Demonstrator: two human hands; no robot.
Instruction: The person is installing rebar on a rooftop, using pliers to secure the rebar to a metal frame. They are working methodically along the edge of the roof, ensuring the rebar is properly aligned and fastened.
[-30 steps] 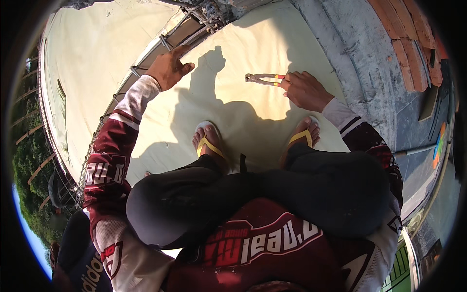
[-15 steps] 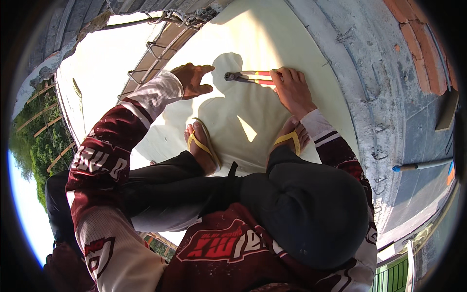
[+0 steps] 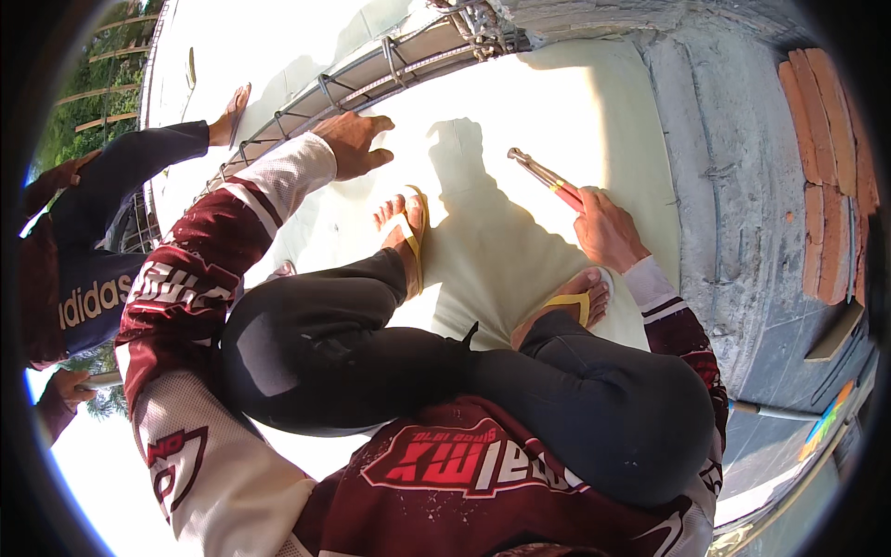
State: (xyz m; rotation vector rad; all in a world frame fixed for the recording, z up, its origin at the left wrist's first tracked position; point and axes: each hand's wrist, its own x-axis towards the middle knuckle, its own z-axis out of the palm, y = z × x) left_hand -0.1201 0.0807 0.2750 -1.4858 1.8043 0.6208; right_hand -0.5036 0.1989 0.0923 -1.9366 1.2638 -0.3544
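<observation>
The left arm (image 3: 209, 260) bows outward at nine o'clock, bent at the elbow, its forearm (image 3: 274, 186) angling inward toward one o'clock. The left hand (image 3: 351, 144) sits at eleven o'clock, loosely spread, forefinger reaching toward two o'clock and thumb set apart below it. The right forearm (image 3: 668, 306) comes in from about four o'clock. At its end, between two and three o'clock, the right hand (image 3: 608, 230) is curled into a grip, knuckles toward eleven o'clock. Both legs are folded in a squat, knees wide at eight and four o'clock.
</observation>
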